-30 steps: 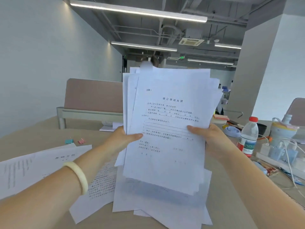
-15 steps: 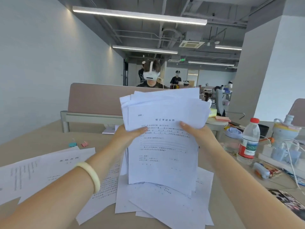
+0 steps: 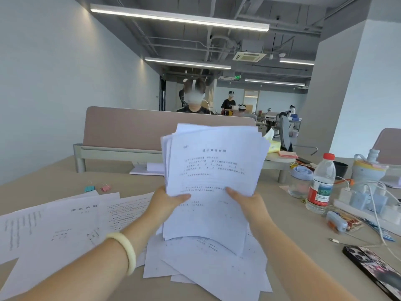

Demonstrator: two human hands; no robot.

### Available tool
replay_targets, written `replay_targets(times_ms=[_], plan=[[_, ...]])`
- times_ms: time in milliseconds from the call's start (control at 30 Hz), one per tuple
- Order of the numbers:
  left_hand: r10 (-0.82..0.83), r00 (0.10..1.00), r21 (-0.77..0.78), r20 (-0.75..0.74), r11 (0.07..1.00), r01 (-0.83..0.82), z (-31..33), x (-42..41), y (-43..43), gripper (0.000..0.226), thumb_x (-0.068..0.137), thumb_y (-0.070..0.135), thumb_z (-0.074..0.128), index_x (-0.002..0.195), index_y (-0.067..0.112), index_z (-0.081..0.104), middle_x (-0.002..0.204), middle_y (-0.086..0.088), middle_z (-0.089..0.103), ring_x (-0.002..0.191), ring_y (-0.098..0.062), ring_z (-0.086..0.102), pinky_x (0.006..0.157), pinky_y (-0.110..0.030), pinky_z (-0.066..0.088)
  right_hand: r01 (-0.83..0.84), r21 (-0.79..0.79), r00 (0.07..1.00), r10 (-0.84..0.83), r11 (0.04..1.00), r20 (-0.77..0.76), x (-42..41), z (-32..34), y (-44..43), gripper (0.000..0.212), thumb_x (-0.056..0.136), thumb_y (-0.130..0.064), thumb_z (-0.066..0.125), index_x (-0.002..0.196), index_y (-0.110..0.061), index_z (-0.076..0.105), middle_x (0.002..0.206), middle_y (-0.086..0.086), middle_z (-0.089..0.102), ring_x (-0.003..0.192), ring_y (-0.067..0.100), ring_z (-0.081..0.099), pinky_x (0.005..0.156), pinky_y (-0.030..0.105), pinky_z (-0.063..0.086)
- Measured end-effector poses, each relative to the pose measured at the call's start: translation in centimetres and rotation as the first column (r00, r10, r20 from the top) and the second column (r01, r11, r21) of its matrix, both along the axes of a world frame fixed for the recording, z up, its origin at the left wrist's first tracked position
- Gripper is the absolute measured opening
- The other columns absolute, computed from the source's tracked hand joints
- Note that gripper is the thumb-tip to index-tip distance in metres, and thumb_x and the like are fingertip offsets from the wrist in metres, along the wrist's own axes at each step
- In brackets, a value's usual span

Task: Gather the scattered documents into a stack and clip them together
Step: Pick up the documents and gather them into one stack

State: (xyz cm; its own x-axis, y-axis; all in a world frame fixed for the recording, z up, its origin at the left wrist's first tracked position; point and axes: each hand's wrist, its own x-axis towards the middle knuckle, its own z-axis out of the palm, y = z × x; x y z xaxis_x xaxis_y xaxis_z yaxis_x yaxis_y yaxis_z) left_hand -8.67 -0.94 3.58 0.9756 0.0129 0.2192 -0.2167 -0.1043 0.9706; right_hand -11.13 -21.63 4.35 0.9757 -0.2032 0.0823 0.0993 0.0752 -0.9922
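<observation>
Beige bench [image 3: 303, 246] carries loose sheets [image 3: 65, 224]; both hands [image 3: 166, 205] [image 3: 249, 203] grip an uneven white stack [image 3: 212, 181] upright.

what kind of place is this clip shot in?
Most likely an open-plan office: a long desk with a pink divider, strip lights under an exposed ceiling, and other people at work farther back. The held paper stack and binder clips on the desk fit that.

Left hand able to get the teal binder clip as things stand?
Probably not yet: the left hand grips the paper stack along with the right hand. The teal clip lies uncovered on the table to its left, so the way looks free once the right hand holds the stack alone.
</observation>
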Motion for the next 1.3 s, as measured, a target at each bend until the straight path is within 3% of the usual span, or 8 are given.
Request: replay_targets(times_ms=[167,433,667,800,900,967,1067,1300], plan=[[-0.087,0.995,0.001,0.046,0.996,0.087,2.5,1.1,0.8,0.025,0.075,0.011,0.076,0.092,0.025,0.065,0.071,0.025,0.069,0.061,0.015,0.064,0.058,-0.002,0.049,-0.013,-0.050,0.990,0.020,0.999,0.141,0.7,2.5,-1.1,0.037,0.080,-0.033,0.073,0.113,-0.021,0.062,0.105,-0.006,0.072,0.094,0.016,0.070,0.079,0.036,0.057],[-0.142,0.988,-0.002,-0.061,0.990,0.142,-0.7,0.9,1.8,0.017,0.074,0.019,0.078,0.084,0.030,0.070,0.078,0.021,0.072,0.071,0.012,0.067,0.077,-0.017,0.052,-0.087,-0.221,0.995,0.093,0.972,0.020,0.3,-0.3,-1.3,0.037,0.082,-0.026,0.071,0.118,-0.019,0.065,0.111,-0.003,0.072,0.103,0.018,0.067,0.093,0.036,0.052],[-0.104,0.994,-0.087,0.034,0.990,0.107,0.9,1.1,1.7,0.024,0.069,0.011,0.081,0.082,0.029,0.070,0.074,0.020,0.073,0.074,0.003,0.070,0.074,-0.021,0.054,0.199,-0.242,0.926,-0.102,0.950,0.364,-0.1,7.9,-0.1,0.059,0.084,-0.014,0.068,0.130,-0.027,0.032,0.099,-0.016,0.047,0.091,0.008,0.052,0.070,0.023,0.046],[-0.092,0.994,-0.085,0.053,0.992,0.096,0.9,1.0,1.8,0.025,0.071,0.011,0.080,0.081,0.030,0.068,0.083,0.014,0.071,0.069,0.006,0.068,0.069,-0.018,0.053,0.247,-0.305,0.942,-0.154,0.920,0.298,-0.3,8.6,0.4,0.088,0.079,-0.016,0.074,0.146,-0.021,0.017,0.127,-0.001,0.040,0.129,0.024,0.040,0.094,0.036,0.041],[-0.130,0.990,-0.060,0.053,0.989,0.133,1.4,1.1,1.9,0.027,0.070,0.010,0.081,0.079,0.032,0.067,0.074,0.022,0.070,0.063,0.012,0.066,0.059,-0.008,0.051,0.536,-0.504,0.821,-0.281,0.677,0.496,-1.4,9.2,0.5,0.111,0.073,-0.031,0.079,0.152,-0.026,0.001,0.158,0.002,0.010,0.147,0.023,0.011,0.117,0.044,0.020],[-0.189,0.982,-0.069,0.030,0.979,0.191,1.7,1.1,1.9,0.030,0.065,0.011,0.084,0.082,0.031,0.068,0.083,0.019,0.073,0.070,0.008,0.069,0.065,-0.011,0.053,0.677,-0.656,0.713,-0.080,0.334,0.696,-1.9,10.6,2.1,0.107,0.075,-0.044,0.073,0.153,-0.024,0.002,0.161,0.002,0.005,0.149,0.024,0.001,0.119,0.044,0.002],[-0.234,0.972,-0.112,-0.003,0.966,0.232,1.6,0.8,2.0,0.034,0.065,0.011,0.081,0.096,0.021,0.070,0.101,0.003,0.074,0.086,-0.007,0.071,0.078,-0.022,0.056,0.550,-0.834,0.799,0.315,-0.040,0.512,-1.0,12.1,6.5,0.086,0.083,-0.054,0.058,0.151,-0.021,0.017,0.157,0.002,0.022,0.147,0.024,0.010,0.119,0.046,-0.005],[-0.198,0.979,-0.192,-0.053,0.964,0.185,0.9,0.4,2.2,0.026,0.077,0.016,0.075,0.102,0.015,0.069,0.103,-0.003,0.074,0.095,-0.020,0.071,0.087,-0.034,0.055,0.404,-0.914,0.797,0.483,0.019,0.363,0.2,12.9,9.1,0.083,0.083,-0.052,0.060,0.150,-0.028,0.017,0.157,-0.005,0.022,0.143,0.019,0.019,0.118,0.038,0.007]])
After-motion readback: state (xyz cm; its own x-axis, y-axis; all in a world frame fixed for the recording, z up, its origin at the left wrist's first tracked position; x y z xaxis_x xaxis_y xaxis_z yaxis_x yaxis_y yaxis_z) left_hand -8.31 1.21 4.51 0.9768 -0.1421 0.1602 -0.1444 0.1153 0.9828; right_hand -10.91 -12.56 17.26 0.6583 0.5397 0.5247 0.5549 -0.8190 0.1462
